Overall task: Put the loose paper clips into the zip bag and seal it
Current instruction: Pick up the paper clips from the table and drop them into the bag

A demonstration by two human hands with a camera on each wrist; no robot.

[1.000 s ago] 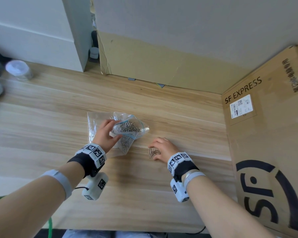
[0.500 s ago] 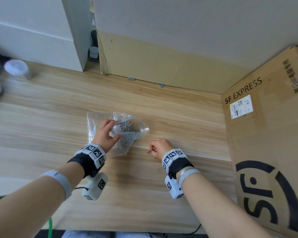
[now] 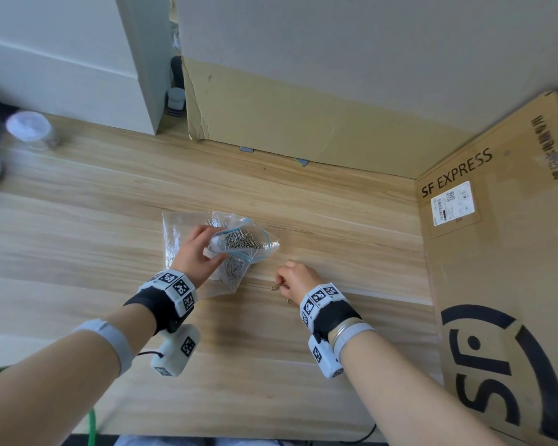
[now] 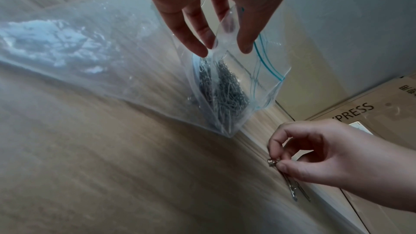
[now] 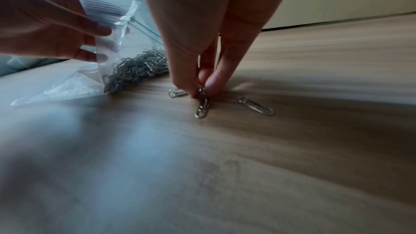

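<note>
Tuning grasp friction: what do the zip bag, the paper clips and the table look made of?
Zip bag: thin clear plastic film, glossy and crinkled, with blue zip lines at the mouth.
Paper clips: bent silver wire, probably steel, with bright glints.
Table: pale wood grain with a soft sheen; solid wood or laminate, cannot tell.

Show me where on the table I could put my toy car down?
The wooden table is bare left of the clear zip bag, and near its front edge between both forearms. It is crowded mid-table: the left hand holds the bag open, the right hand pinches silver paper clips, and another loose clip lies beside.
</note>
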